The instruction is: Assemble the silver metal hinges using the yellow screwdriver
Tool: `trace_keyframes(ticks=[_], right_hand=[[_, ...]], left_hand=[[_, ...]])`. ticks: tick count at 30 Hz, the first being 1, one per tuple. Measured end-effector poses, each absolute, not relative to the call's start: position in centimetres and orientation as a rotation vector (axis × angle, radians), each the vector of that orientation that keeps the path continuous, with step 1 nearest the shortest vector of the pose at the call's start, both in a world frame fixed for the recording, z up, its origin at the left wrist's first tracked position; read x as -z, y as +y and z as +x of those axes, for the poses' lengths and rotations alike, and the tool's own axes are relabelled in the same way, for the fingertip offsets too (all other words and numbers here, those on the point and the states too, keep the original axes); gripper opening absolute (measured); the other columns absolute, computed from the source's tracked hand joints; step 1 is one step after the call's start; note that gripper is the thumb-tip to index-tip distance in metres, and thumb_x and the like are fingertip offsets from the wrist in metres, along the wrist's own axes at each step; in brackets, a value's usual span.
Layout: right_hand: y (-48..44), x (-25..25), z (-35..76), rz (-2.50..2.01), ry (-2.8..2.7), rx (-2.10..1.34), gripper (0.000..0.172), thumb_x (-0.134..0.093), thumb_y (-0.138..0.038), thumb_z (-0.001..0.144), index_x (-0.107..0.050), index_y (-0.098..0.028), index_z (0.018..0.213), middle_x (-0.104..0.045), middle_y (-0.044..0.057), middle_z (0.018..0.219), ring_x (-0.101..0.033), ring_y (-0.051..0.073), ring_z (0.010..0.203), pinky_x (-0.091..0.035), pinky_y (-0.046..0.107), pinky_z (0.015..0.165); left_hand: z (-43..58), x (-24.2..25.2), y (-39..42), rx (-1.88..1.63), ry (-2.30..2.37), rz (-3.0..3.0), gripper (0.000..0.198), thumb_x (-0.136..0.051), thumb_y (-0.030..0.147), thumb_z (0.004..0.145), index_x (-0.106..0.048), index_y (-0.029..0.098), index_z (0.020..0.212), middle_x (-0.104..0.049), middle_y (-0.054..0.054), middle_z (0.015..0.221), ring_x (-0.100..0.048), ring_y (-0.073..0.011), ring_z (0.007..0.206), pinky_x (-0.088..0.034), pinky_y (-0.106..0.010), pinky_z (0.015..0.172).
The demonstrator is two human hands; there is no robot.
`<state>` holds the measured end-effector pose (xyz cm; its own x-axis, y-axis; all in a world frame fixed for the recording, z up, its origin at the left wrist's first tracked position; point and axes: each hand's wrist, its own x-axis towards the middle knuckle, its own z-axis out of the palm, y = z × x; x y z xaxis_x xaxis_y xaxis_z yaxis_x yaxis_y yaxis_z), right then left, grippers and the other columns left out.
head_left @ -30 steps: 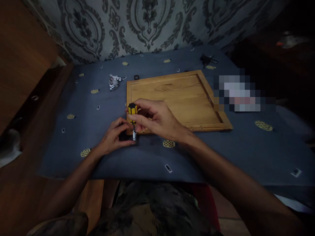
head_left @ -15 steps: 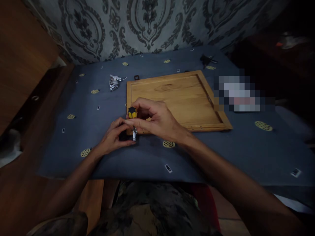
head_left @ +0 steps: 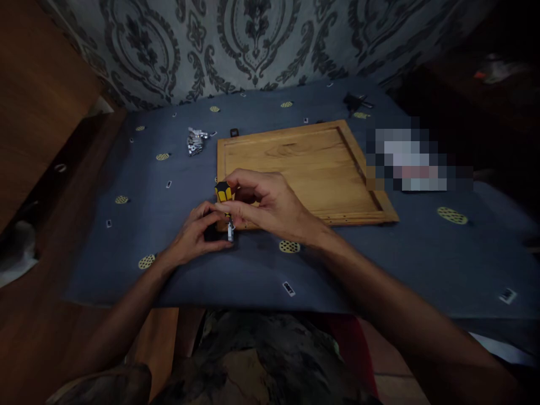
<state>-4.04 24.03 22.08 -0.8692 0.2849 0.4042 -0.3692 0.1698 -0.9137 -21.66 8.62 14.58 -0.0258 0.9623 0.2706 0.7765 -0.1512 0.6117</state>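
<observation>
Head camera: 1 view is taken from head height, above and on the near side of the wooden panel [head_left: 307, 166].
Backdrop: the patterned backdrop [head_left: 257, 39] is faced beyond the panel, with the lens tilted forward and down.
Panel: its upper face is seen at a slant, near enough for its grain to be made out.
Blue cloth: the cloth [head_left: 236, 287] is taken in around the panel.
Lap: the wearer's lap [head_left: 253, 363] is caught nearest, below the panel.
</observation>
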Motion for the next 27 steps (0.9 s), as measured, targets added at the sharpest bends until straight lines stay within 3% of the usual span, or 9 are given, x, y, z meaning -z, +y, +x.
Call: trace_keyframes(ticks=[12,27], right_hand=[[23.99,-22.44,-4.11,0.041,-1.868,-1.721,0.032,-0.076,-0.042,0.093,-0.055,-0.02,0.083,-0.058,-0.005,0.074,-0.059,0.007,0.061,-0.048,0.022,0.057],[24.02,-21.87,-4.26,0.058,-1.945,-1.609,0.03,-0.074,-0.041,0.095,-0.058,-0.019,0.085,-0.057,-0.007,0.069,-0.058,0.007,0.058,-0.043,0.021,0.053]], left_hand=[[-21.78,-14.49,8.55,-0.965,1.809,2.023,0.045,-0.082,0.052,0.088,-0.07,0.028,0.124,-0.064,-0.005,0.116,-0.062,-0.0251,0.11,-0.056,-0.04,0.095],[-21.71,-14.54,8.54,-0.955,1.819,1.998,0.041,-0.082,0.052,0.087,-0.071,0.026,0.117,-0.064,-0.005,0.115,-0.061,-0.0257,0.111,-0.054,-0.039,0.098]])
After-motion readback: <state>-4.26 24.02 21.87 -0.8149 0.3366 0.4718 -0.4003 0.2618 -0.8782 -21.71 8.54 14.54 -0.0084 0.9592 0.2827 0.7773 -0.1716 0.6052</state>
